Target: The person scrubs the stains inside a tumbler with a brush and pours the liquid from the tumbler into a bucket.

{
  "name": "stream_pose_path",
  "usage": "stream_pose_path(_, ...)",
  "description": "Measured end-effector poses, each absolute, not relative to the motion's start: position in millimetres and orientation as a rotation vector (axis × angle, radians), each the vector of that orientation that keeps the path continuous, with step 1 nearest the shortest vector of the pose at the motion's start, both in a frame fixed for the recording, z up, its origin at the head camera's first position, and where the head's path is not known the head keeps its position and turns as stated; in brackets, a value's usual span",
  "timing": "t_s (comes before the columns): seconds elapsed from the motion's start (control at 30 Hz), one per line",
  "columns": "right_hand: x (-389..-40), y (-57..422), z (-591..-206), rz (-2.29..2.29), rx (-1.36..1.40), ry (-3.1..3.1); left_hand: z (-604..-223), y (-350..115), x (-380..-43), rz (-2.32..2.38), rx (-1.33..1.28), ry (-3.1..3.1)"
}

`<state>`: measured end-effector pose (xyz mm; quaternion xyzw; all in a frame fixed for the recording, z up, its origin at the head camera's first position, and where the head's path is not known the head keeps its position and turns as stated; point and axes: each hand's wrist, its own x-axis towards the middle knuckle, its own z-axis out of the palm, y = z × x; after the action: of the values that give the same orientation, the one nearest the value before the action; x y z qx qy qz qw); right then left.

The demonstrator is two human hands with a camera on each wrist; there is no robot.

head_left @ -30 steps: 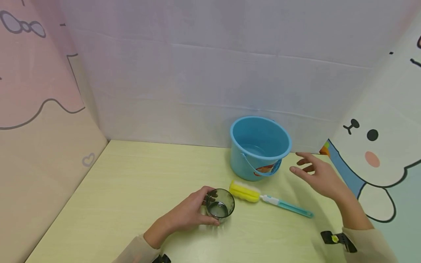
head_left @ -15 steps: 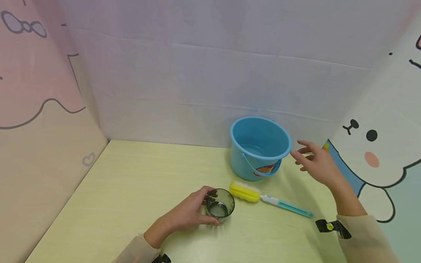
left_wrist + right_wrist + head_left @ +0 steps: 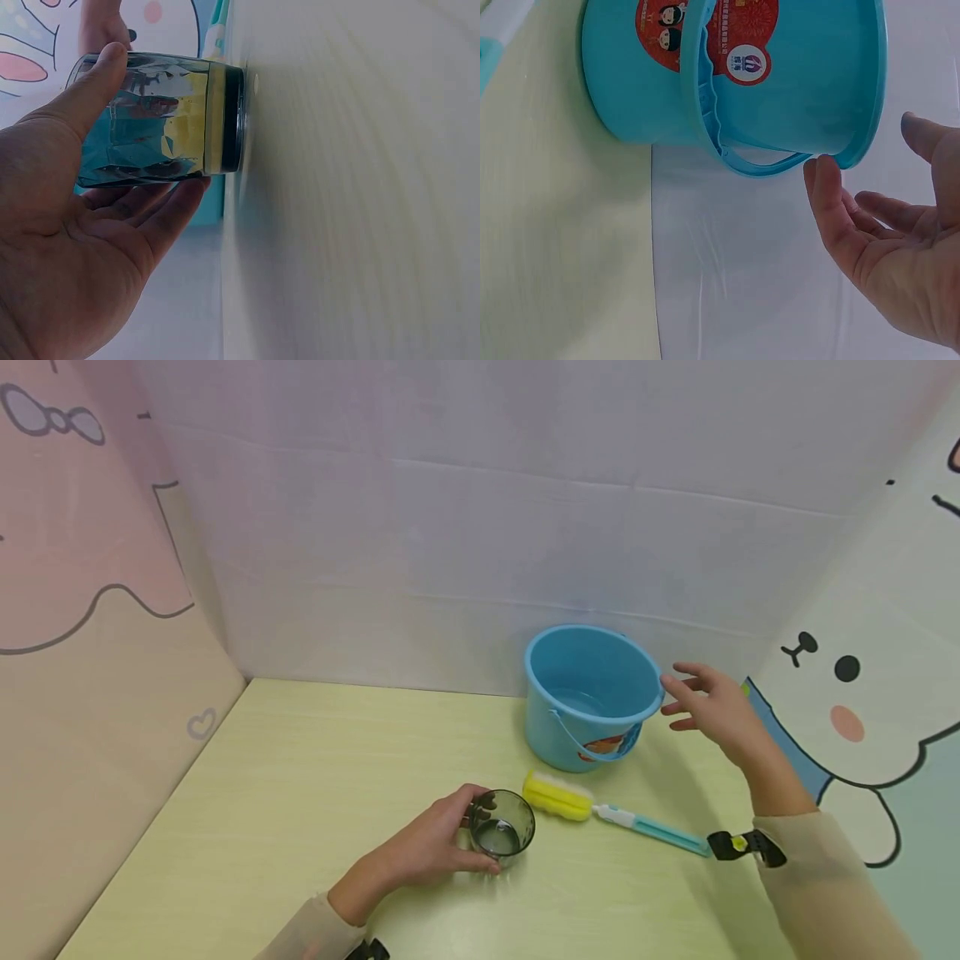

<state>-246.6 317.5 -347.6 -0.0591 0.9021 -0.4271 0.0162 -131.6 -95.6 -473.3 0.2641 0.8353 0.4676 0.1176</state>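
A smoky dark glass cup (image 3: 504, 839) stands upright on the table. My left hand (image 3: 431, 843) grips it from the left, thumb on the near side and fingers behind; the left wrist view shows the faceted glass (image 3: 150, 124) between them. Toward the back right is a blue bucket (image 3: 543, 727) with its handle hanging down in front. Close to the bucket's right rim, my right hand (image 3: 716, 710) hovers with loosely bent fingers and holds nothing. In the right wrist view the fingertips (image 3: 826, 169) are very near the rim; whether they touch it I cannot tell.
A cup brush with a yellow sponge head (image 3: 557, 796) and teal-and-white handle (image 3: 660, 831) lies in front of the bucket, right of the cup. Pale cloth (image 3: 420, 543) rises behind the table (image 3: 315, 760). Printed cartoon sheets border both sides.
My right hand has risen and moved forward, from lower right of the bucket to beside its rim. The left hand, cup, brush and bucket have stayed in place.
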Motion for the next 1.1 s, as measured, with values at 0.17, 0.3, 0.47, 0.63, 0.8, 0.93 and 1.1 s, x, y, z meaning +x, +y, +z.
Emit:
stream_pose_path(0.17,-259,314,-344,-1.409,-0.129,2.737,-474,-95,-132,1.373,0.781,2.446)
stream_pose_path(0.3,-267,310,-342,-1.450,-0.091,2.695,-474,-95,-132,1.367,0.786,2.452)
stream_pose_path(0.47,-277,308,-341,-1.480,-0.067,2.644,-474,-96,-132,1.357,0.776,2.455)
stream_pose_path(0.63,-283,308,-341,-1.527,-0.045,2.573,-474,-96,-132,1.355,0.771,2.454)
stream_pose_path(0.8,-285,308,-341,-1.599,-0.032,2.490,-475,-96,-133,1.359,0.774,2.452)
stream_pose_path(0.93,-284,309,-341,-1.614,-0.052,2.449,-476,-96,-134,1.364,0.768,2.446)
stream_pose_path(1.1,-285,311,-343,-1.620,-0.071,2.421,-475,-96,-134,1.378,0.768,2.428)
